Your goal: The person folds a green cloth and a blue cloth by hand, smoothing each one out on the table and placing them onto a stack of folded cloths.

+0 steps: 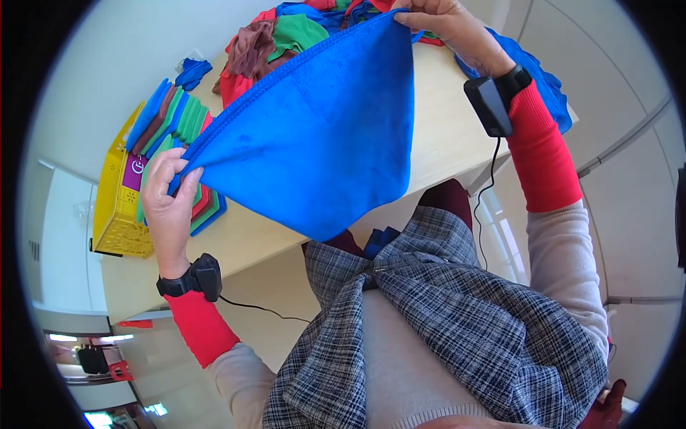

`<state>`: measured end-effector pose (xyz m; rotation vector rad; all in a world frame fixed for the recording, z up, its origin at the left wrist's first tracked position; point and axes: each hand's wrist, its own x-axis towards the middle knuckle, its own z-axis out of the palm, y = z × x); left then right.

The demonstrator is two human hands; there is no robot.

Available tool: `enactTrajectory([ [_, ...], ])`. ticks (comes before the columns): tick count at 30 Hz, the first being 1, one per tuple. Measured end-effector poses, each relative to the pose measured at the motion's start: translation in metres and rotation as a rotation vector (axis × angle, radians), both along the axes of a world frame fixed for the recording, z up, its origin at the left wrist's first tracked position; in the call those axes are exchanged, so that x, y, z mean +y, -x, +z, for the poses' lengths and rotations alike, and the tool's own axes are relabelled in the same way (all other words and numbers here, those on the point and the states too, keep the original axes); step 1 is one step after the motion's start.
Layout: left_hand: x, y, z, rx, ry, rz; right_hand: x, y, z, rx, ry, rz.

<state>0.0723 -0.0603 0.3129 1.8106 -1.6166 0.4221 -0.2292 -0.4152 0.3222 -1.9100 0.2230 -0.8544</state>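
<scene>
A blue cloth [321,129] with a stitched edge is stretched between my two hands above the front of the table. My left hand [168,196] pinches one corner at the left. Up at the far right, my right hand [443,25] grips another corner between thumb and fingers. The stitched edge runs taut and slanting from hand to hand, while the rest of the cloth hangs down toward my lap. Behind my left hand stand folded cloths [189,118] in blue, green, brown and red, partly hidden by the hand and the blue cloth.
A yellow basket [118,193] stands at the table's left end beside the folded cloths. Loose cloths in several colours [296,36] are heaped at the back of the table [446,136]. More blue cloth [536,71] lies at the right edge. Cables hang from both wrist devices.
</scene>
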Motion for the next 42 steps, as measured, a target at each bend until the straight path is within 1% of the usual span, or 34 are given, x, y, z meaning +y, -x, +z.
enactTrajectory([
  [1, 0.001, -0.003, -0.001, 0.0, -0.007, 0.001, 0.001, 0.001, -0.002, 0.002, -0.056, 0.013],
  [4, 0.002, -0.013, -0.004, 0.36, -0.011, -0.085, 0.002, 0.004, -0.001, -0.03, -0.034, 0.05],
  [5, 0.002, -0.017, -0.005, 0.361, -0.014, -0.084, 0.003, 0.005, -0.002, -0.046, -0.023, 0.065],
  [8, 0.0, -0.026, -0.008, 0.501, 0.045, -0.156, 0.005, 0.007, -0.004, -0.033, -0.01, 0.056],
  [9, -0.001, -0.023, -0.006, 0.5, 0.045, -0.156, 0.008, 0.008, -0.005, -0.027, -0.002, 0.05],
  [12, -0.009, -0.003, 0.005, 0.658, 0.011, -0.061, 0.017, 0.006, -0.01, -0.06, -0.003, 0.065],
  [13, -0.01, -0.009, 0.003, 0.658, 0.008, -0.064, 0.021, 0.005, -0.012, -0.074, -0.006, 0.071],
  [16, -0.006, -0.058, 0.0, 0.524, -0.053, 0.09, 0.046, -0.004, -0.014, -0.03, -0.073, 0.124],
  [17, -0.007, -0.068, 0.002, 0.522, -0.058, 0.084, 0.056, -0.006, -0.015, -0.01, -0.106, 0.151],
  [20, -0.009, -0.093, 0.014, 0.396, -0.016, 0.218, 0.097, -0.007, -0.025, -0.002, -0.104, 0.172],
  [21, -0.01, -0.099, 0.017, 0.392, -0.011, 0.217, 0.11, -0.001, -0.032, 0.002, -0.095, 0.19],
  [22, -0.021, -0.106, 0.025, 0.305, -0.037, 0.262, 0.116, 0.005, -0.039, -0.001, -0.094, 0.189],
  [23, -0.032, -0.116, 0.029, 0.22, -0.063, 0.31, 0.124, 0.005, -0.046, 0.0, -0.197, 0.24],
  [25, -0.067, -0.118, 0.035, 0.285, -0.034, 0.241, 0.137, 0.004, -0.058, 0.007, -0.39, 0.346],
  [26, -0.09, -0.117, 0.037, 0.254, -0.02, 0.231, 0.143, 0.0, -0.063, 0.013, -0.388, 0.356],
  [27, -0.113, -0.112, 0.038, 0.221, -0.004, 0.223, 0.147, -0.002, -0.07, 0.017, -0.473, 0.318],
  [28, -0.142, -0.116, 0.031, 0.288, 0.025, 0.086, 0.146, -0.006, -0.073, 0.034, -0.57, 0.281],
  [29, -0.167, -0.108, 0.016, 0.26, 0.124, -0.024, 0.148, -0.003, -0.086, 0.045, -0.651, 0.241],
  [30, -0.189, -0.112, -0.001, 0.239, 0.086, -0.029, 0.152, -0.002, -0.1, 0.059, -0.641, 0.254],
  [32, -0.214, -0.061, -0.042, 0.425, 0.175, -0.367, 0.151, 0.002, -0.141, 0.017, -0.845, 0.008],
  [33, -0.226, -0.054, -0.066, 0.454, 0.131, -0.357, 0.144, 0.001, -0.167, 0.023, -0.846, 0.008],
  [34, -0.237, -0.049, -0.088, 0.485, 0.085, -0.351, 0.137, 0.001, -0.196, 0.038, -0.875, -0.113],
  [35, -0.253, -0.035, -0.113, 0.492, 0.058, -0.4, 0.118, 0.005, -0.227, 0.052, -0.91, -0.247],
  [36, -0.243, -0.025, -0.132, 0.492, 0.034, -0.446, 0.114, 0.008, -0.249, 0.053, -0.919, -0.255],
  [38, -0.208, -0.018, -0.16, 0.545, -0.31, -0.335, 0.109, 0.014, -0.288, 0.118, -0.802, -0.377],
  [39, -0.187, -0.007, -0.169, 0.501, -0.32, -0.335, 0.101, 0.015, -0.298, 0.155, -0.746, -0.43],
  [40, -0.157, 0.006, -0.177, 0.452, -0.325, -0.335, 0.098, 0.017, -0.301, 0.157, -0.756, -0.428],
  [42, -0.103, 0.021, -0.204, 0.393, -0.371, -0.308, 0.094, 0.023, -0.304, 0.131, -0.645, -0.46],
])
